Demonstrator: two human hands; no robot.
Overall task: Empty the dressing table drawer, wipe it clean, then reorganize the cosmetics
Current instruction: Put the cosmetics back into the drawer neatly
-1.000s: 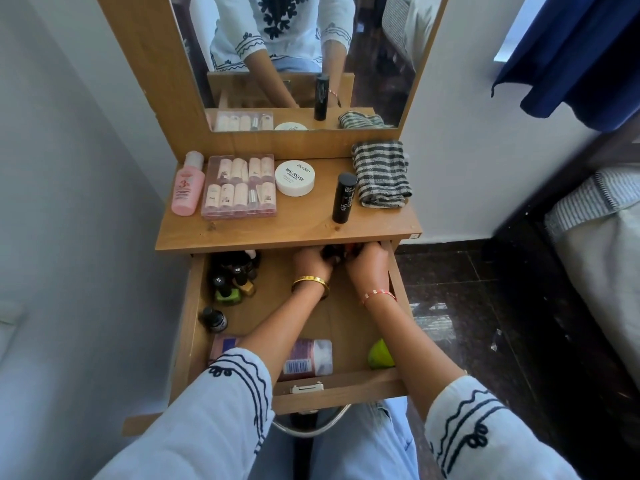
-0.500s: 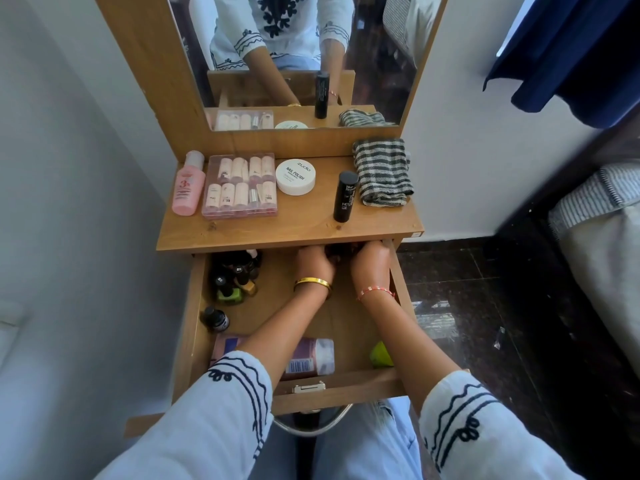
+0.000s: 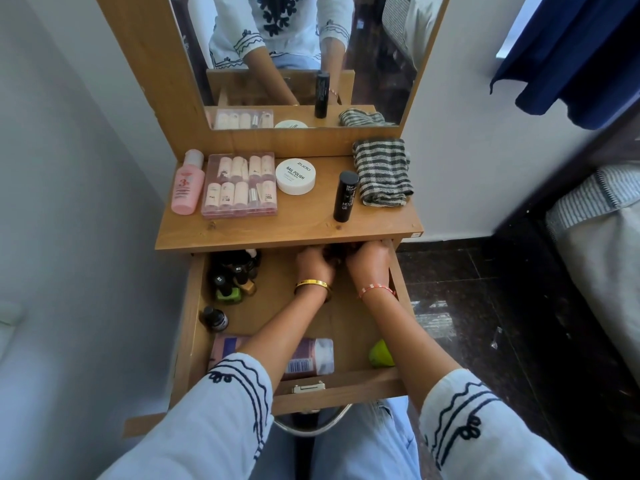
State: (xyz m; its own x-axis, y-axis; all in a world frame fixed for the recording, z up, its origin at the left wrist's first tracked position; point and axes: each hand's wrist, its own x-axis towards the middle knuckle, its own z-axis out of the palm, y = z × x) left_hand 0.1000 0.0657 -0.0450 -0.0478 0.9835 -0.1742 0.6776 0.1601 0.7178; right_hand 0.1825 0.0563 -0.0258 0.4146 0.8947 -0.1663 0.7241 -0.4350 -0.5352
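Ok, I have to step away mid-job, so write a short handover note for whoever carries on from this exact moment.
Hands: left hand and right hand are both deep at the back right of the open drawer, under the tabletop edge, curled round some dark items I cannot make out.

Already out on the tabletop: pink bottle, clear case of small bottles, white nail polish tub, black stick, striped cloth.

In the drawer: nail polish bottles back left, one small dark bottle, a lying tube and a green item at the front.

Left: finish emptying, wipe, reorganize.
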